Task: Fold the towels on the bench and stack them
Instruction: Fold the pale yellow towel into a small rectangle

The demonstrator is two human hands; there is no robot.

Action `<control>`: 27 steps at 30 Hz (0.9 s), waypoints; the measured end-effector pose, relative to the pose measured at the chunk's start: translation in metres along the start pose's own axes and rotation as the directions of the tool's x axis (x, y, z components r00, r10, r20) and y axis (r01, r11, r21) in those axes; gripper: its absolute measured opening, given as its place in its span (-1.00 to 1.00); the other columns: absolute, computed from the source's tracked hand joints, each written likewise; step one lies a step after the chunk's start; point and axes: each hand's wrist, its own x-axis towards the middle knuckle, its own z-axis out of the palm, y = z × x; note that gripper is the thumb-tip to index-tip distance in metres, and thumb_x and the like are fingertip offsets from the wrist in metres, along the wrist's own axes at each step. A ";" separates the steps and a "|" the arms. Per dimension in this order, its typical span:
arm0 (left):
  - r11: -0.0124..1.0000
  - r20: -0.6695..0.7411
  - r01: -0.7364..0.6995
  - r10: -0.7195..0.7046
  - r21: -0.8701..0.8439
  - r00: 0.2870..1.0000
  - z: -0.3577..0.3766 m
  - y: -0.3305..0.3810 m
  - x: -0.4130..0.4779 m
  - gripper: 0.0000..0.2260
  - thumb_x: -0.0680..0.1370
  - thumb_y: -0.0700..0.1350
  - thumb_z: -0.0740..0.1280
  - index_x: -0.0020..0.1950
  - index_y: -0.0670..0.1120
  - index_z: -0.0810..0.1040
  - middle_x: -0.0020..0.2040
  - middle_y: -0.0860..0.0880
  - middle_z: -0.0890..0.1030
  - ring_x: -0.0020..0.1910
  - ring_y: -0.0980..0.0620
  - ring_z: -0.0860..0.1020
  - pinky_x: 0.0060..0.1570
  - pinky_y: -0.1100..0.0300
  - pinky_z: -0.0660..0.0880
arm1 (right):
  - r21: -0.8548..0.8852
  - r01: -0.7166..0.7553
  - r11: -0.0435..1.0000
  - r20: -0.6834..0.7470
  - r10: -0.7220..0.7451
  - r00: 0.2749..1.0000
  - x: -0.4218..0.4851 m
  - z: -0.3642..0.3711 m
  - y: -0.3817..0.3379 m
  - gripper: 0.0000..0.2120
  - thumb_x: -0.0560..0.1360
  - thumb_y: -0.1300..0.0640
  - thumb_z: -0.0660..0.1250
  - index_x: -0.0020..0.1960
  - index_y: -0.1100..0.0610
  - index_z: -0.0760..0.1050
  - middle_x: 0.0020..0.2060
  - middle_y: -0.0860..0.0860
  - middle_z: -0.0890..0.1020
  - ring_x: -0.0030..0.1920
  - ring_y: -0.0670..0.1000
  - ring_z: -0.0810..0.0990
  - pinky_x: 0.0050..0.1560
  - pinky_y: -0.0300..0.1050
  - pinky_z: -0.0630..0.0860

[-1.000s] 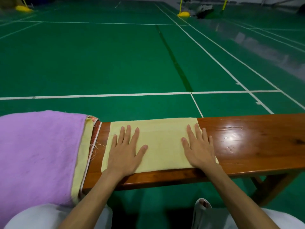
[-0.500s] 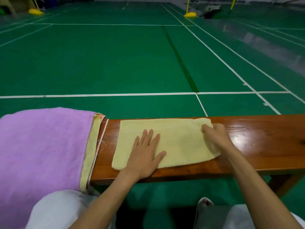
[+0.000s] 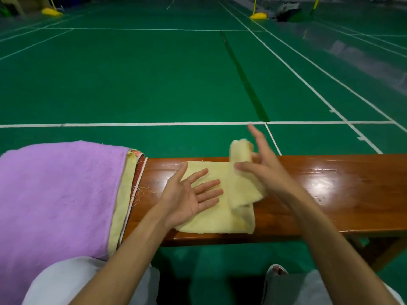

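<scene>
A pale yellow towel (image 3: 220,219) lies across the glossy wooden bench (image 3: 330,194). My right hand (image 3: 264,166) pinches its right end between thumb and fingers and holds that end raised and curled over toward the left; the hand is blurred. Resting on the towel's left half is my left hand (image 3: 187,194), palm turned up and fingers straight. At the bench's left end a purple towel (image 3: 61,190) covers a pile. A yellow towel edge (image 3: 123,205) and an orange patterned edge (image 3: 138,170) show beneath it.
Bare bench wood runs to the right of the yellow towel. Beyond the bench is a green court floor (image 3: 176,80) with white lines and yellow post bases (image 3: 258,16) far back. My knees in light trousers (image 3: 66,280) are below the bench.
My right hand gripped the yellow towel's right end and lifted it up and leftward. My left hand slid to the towel's left half and turned palm up.
</scene>
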 end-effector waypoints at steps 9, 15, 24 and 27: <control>1.000 -0.113 0.021 -0.019 0.012 0.993 0.005 -0.002 -0.012 -0.65 0.60 -0.32 0.28 0.38 -0.20 0.57 0.26 -0.24 0.66 0.29 -0.28 0.60 0.30 -0.22 0.49 | -0.511 -0.251 0.822 -0.365 0.056 0.929 0.007 0.015 0.033 -0.52 0.57 -0.14 0.37 0.40 0.03 0.40 0.06 -0.08 0.65 0.02 0.06 0.67 0.10 0.19 0.62; 0.999 -0.059 0.030 -0.028 0.030 0.998 0.013 0.003 -0.023 -0.58 0.55 -0.48 0.13 0.25 -0.15 0.60 0.21 -0.24 0.68 0.16 -0.27 0.66 0.14 -0.17 0.58 | -0.545 -0.429 0.721 -0.332 0.284 0.899 0.005 0.019 0.056 -0.67 0.49 -0.11 0.52 0.12 0.02 0.51 -0.03 -0.05 0.63 -0.03 0.01 0.63 0.04 0.11 0.65; 0.991 -0.101 -0.064 0.077 0.120 0.992 0.007 0.009 -0.045 -0.62 0.58 -0.15 0.27 0.41 -0.14 0.49 0.31 -0.22 0.63 0.31 -0.26 0.58 0.25 -0.20 0.49 | -0.446 -0.381 0.810 -0.277 0.280 0.919 0.000 0.021 0.055 -0.59 0.52 -0.06 0.49 0.28 0.06 0.47 0.01 -0.03 0.60 0.02 -0.02 0.60 0.10 0.04 0.64; 0.891 -0.332 -0.272 0.396 0.363 0.856 -0.004 0.018 -0.042 -0.83 0.65 -0.13 0.25 0.22 -0.05 0.53 0.37 -0.15 0.58 0.33 -0.14 0.56 0.31 -0.08 0.48 | -0.565 -0.300 0.769 -0.345 0.110 0.932 -0.005 0.024 0.049 -0.47 0.54 -0.20 0.42 0.37 0.03 0.40 0.15 -0.05 0.57 0.10 -0.02 0.57 0.04 -0.08 0.52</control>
